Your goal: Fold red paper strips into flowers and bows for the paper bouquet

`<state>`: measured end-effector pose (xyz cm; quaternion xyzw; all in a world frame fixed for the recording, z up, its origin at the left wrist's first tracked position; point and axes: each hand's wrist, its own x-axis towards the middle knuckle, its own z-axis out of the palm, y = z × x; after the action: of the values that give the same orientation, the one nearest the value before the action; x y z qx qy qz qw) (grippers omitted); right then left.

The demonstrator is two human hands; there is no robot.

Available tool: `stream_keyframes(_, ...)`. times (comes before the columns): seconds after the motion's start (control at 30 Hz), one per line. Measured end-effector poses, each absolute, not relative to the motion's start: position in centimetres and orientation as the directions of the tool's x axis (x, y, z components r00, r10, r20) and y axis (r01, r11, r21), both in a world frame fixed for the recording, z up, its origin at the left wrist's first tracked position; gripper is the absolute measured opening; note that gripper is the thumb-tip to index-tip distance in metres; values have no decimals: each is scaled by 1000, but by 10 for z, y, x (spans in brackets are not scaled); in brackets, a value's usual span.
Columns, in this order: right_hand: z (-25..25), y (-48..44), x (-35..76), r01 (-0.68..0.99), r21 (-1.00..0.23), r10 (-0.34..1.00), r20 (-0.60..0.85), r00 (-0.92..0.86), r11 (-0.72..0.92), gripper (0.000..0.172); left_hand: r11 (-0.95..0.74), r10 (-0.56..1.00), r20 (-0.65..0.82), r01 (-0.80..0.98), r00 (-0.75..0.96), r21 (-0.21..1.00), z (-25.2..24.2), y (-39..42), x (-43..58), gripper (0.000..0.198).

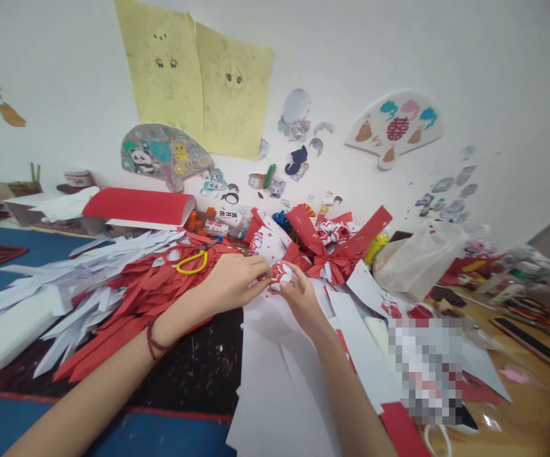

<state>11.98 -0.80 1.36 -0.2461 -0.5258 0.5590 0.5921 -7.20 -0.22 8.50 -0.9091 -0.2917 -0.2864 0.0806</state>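
My right hand [298, 297] is closed round a small red-and-white folded paper flower [281, 277] above the white sheets. From the left, my left hand [242, 279] pinches at the near side of the same flower, its fingertips pressed together. What exactly sits between those fingertips is too small to see. Beneath both hands lie large white paper sheets [279, 381]. Close to my left wrist, scissors with yellow and red handles [192, 262] rest on a heap of red paper strips [136, 304].
White paper strips [84, 273] spread at the left beside a white cutting board [13, 333]. Red-and-white paper decorations [332, 244] stand against the wall behind my hands. A plastic bag [418, 260] and a phone [535, 343] lie at the right.
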Motion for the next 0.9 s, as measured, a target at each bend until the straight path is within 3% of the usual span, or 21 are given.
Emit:
stream_keyframes(0.33, 12, -8, 118, -393, -885, 926, 336, -171, 248, 45, -766, 316, 628, 582, 711, -273, 76, 1, -68, 25)
stream_keyframes(0.43, 10, -7, 117, -402, -881, 924, 342, -174, 250, 42, -773, 271, 649, 562, 711, -293, 73, 2, -66, 28)
stream_keyframes(0.5, 10, -7, 118, -413, -874, 921, 351, -169, 257, 40, -815, 308, 674, 552, 672, -178, 74, 1, -66, 26)
stream_keyframes(0.6, 11, -7, 119, -429, -862, 916, 368, -161, 271, 40, -843, 498, 658, 493, 565, 215, 79, 0, -66, 18)
stream_keyframes(0.7, 12, -7, 120, -440, -855, 910, 379, -168, 275, 41, -719, 687, 505, 391, 522, 575, 84, 2, -66, 20)
stream_keyframes(0.8, 13, -8, 120, -448, -855, 911, 372, -178, 262, 42, -583, 768, 378, 319, 517, 747, 85, 5, -65, 27)
stream_keyframes(0.9, 12, -8, 121, -450, -855, 912, 368, -179, 257, 44, -543, 782, 353, 283, 514, 790, 82, 7, -64, 27)
